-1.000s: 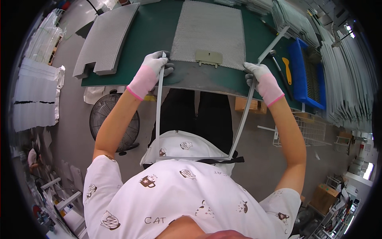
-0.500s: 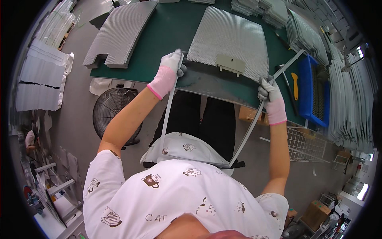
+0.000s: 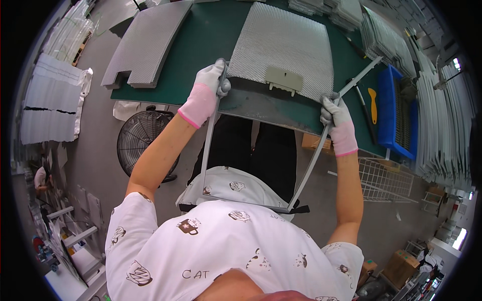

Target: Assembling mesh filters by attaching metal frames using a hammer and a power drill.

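A thin grey metal frame [image 3: 310, 165], three-sided as far as I see it, slants between my body and the table edge. Its closed end lies against my shirt. My left hand [image 3: 213, 83], in a grey and pink glove, is closed round the upper end of its left bar. On the right bar, my gloved right hand [image 3: 335, 114] is closed near the table edge, and the bar's far end sticks out beyond it. Between the hands, a silvery mesh panel [image 3: 286, 45] lies on the green table [image 3: 201, 45]. A beige slotted plastic piece [image 3: 284, 80] rests on the panel's near edge.
Thick notched mesh panels [image 3: 145, 45] are stacked at the table's left. To the right lie a yellow-handled tool [image 3: 372, 105], a black-handled tool [image 3: 365, 113] and a blue bin [image 3: 386, 115] of small parts. A black floor fan [image 3: 145, 138] stands below the table's left.
Both hands and the frame's upper ends have shifted slightly left and up in view, as have the panel and table. Both grips stay closed on the frame.
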Demonstrator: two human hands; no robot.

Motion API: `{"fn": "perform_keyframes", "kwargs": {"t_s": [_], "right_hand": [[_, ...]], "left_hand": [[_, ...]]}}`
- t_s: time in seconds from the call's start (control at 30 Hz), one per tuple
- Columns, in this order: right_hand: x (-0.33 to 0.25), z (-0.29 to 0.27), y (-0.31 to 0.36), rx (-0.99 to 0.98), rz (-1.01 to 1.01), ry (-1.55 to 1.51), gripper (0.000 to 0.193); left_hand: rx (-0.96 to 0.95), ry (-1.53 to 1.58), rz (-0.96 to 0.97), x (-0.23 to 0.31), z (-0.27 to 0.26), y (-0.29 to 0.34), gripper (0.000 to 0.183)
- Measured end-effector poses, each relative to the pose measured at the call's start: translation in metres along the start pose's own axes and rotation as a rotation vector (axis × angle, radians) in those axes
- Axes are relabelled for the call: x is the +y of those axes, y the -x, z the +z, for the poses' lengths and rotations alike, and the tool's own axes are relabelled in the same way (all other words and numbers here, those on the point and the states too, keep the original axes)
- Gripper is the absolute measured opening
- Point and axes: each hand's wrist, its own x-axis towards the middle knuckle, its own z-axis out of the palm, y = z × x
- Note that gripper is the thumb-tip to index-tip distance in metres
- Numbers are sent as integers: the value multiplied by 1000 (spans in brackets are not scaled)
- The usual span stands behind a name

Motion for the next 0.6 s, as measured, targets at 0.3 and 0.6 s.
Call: {"fn": "perform_keyframes", "kwargs": {"t_s": [0.3, 0.6], "right_hand": [[4, 1, -4, 11, -15, 82, 38], [-4, 15, 4, 2, -16, 119, 35]], "left_hand": [[15, 55, 68, 11, 6, 22, 20], [-148, -15, 68, 2, -15, 2, 4]]}}
